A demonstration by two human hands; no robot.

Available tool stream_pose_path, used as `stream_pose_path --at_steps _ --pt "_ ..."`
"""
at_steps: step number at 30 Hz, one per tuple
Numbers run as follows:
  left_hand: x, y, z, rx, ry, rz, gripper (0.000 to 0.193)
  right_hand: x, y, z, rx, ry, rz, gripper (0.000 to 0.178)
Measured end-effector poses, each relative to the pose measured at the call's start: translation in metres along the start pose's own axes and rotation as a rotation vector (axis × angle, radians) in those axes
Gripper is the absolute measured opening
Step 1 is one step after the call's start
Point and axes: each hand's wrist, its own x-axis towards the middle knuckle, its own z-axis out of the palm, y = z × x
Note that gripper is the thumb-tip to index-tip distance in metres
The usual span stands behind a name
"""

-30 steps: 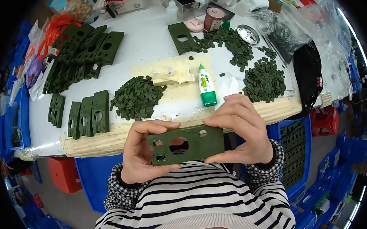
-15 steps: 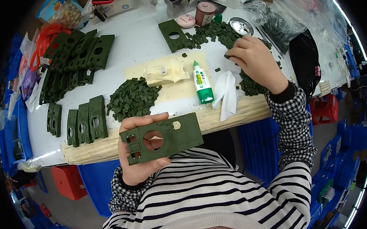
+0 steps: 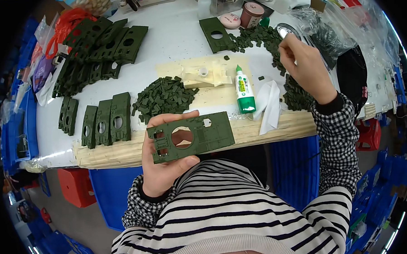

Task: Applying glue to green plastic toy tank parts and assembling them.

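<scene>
My left hand (image 3: pixel 162 172) grips a dark green plastic model hull plate (image 3: pixel 208 132) by its end, above the table's front edge. A large round hole, a smaller cutout and several square openings pierce the plate. To the right, my right hand (image 3: pixel 307 68) is over a spread of small dark green plastic pieces (image 3: pixel 297 95), thumb and fingers curled together. Whatever lies between its fingertips is hidden. Another heap of such pieces (image 3: pixel 163 99) is just beyond the held plate. A white glue bottle with a green cap and base (image 3: pixel 245 91) lies between my hands.
Similar hull plates stand at left (image 3: pixel 104 122) and in a stack farther back (image 3: pixel 104 45); one more plate (image 3: pixel 215 34) lies at the far middle. A tape-covered block (image 3: pixel 206 77), a white tissue (image 3: pixel 270 107), a pink tin (image 3: pixel 252 14) and plastic bags (image 3: pixel 324 24) are around.
The view has shifted, so the table appears farther right and higher. My right hand has moved slightly right over the pieces; the piece seen at its fingertips is now hidden. The left hand keeps its plate.
</scene>
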Motion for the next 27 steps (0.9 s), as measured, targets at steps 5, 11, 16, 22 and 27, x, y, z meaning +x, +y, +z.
stream_pose_path --at_steps 5,11,16,22,27 --pt "-0.001 -0.001 -0.005 0.020 0.019 0.026 0.066 -0.012 -0.060 -0.021 0.343 0.118 0.158 0.008" --pt "0.007 -0.004 -0.002 0.004 0.011 0.022 0.066 -0.042 -0.105 0.008 0.881 0.124 0.309 0.011" --pt "0.003 -0.001 -0.006 0.084 0.122 -0.007 0.073 -0.041 -0.123 0.028 1.158 0.245 0.438 0.016" --pt "0.001 0.001 -0.012 0.150 0.163 0.062 0.068 -0.040 -0.132 0.032 1.356 0.160 0.548 0.019" --pt "0.000 -0.004 -0.015 0.209 0.155 0.075 0.072 -0.039 -0.134 0.039 1.564 0.142 0.567 0.017"
